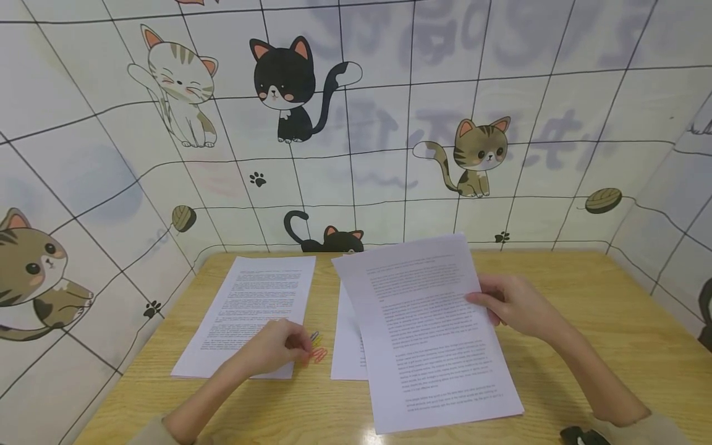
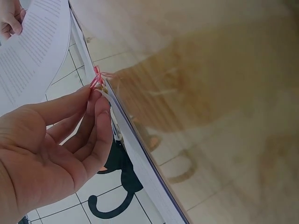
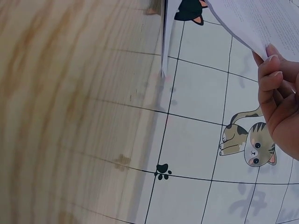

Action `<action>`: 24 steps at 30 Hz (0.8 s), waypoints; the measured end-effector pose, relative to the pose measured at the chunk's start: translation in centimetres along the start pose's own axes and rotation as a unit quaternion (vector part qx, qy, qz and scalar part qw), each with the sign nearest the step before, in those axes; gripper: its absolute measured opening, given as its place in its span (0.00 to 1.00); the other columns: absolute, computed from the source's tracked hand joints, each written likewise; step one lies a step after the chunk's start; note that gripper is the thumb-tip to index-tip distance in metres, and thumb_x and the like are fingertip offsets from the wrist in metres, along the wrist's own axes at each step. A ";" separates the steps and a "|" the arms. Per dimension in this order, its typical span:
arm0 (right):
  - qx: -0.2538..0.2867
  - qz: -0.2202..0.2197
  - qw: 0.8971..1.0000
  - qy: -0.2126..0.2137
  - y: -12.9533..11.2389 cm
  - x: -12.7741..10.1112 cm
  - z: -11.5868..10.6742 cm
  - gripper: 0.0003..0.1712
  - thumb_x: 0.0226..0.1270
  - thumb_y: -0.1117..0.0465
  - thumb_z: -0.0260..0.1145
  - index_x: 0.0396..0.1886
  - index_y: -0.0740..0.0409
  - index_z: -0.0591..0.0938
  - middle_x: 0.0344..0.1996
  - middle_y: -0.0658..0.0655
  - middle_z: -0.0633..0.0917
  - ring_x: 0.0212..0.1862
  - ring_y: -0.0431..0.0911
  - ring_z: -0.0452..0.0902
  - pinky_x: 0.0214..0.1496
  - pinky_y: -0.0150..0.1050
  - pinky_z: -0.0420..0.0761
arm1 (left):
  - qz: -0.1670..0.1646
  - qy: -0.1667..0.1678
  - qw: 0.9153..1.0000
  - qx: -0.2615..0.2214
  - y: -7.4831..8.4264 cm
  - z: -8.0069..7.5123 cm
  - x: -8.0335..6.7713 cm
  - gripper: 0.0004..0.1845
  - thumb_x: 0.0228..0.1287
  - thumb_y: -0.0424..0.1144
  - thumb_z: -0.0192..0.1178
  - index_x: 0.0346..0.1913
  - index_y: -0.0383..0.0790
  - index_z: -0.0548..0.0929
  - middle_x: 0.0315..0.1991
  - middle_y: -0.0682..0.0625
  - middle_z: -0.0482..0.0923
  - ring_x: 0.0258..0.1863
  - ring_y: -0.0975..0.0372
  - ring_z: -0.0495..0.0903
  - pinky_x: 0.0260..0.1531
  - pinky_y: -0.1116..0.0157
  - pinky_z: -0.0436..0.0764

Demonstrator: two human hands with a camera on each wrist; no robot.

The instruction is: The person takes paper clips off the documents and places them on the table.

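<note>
My right hand [image 1: 508, 300] grips the right edge of a few printed sheets [image 1: 428, 340], thumb in front and fingers behind, raised at a tilt above the table. In the right wrist view the same hand [image 3: 282, 93] pinches the paper's edge. With thumb and forefinger my left hand [image 1: 280, 346] pinches a pink paper clip [image 2: 96, 80], low over the table. Beside its fingertips lie several coloured paper clips [image 1: 319, 355], pink, yellow and blue. Behind the left hand rests a stack of printed paper [image 1: 250, 296].
Another paper stack [image 1: 346, 346] lies on the wooden table [image 1: 584, 321], partly hidden behind the raised sheets. A wall covering [image 1: 384, 123] with grid lines and cartoon cats rises along the table's back and sides.
</note>
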State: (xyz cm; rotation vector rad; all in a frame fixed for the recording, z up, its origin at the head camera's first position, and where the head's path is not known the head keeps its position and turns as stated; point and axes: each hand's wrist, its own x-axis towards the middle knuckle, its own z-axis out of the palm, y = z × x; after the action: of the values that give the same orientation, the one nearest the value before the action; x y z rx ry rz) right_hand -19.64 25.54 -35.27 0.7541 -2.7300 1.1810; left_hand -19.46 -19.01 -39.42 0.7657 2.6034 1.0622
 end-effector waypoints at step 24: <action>0.010 -0.006 1.000 0.005 0.3 -0.2 0.0 0.08 0.72 0.66 0.65 0.49 0.61 0.84 0.16 0.45 0.75 0.16 0.36 0.65 0.16 0.30 0.59 | 0.025 0.058 0.998 0.028 0.7 -0.5 0.8 0.02 0.64 0.31 0.68 0.38 0.38 0.85 0.32 0.57 0.82 0.32 0.68 0.80 0.35 0.68 0.80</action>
State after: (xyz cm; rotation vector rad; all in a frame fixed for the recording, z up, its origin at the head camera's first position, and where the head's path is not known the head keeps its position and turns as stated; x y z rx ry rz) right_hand -19.61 25.79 -35.54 0.7638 -2.7065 1.2082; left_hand -20.08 -18.42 -38.55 0.8092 2.7355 1.0821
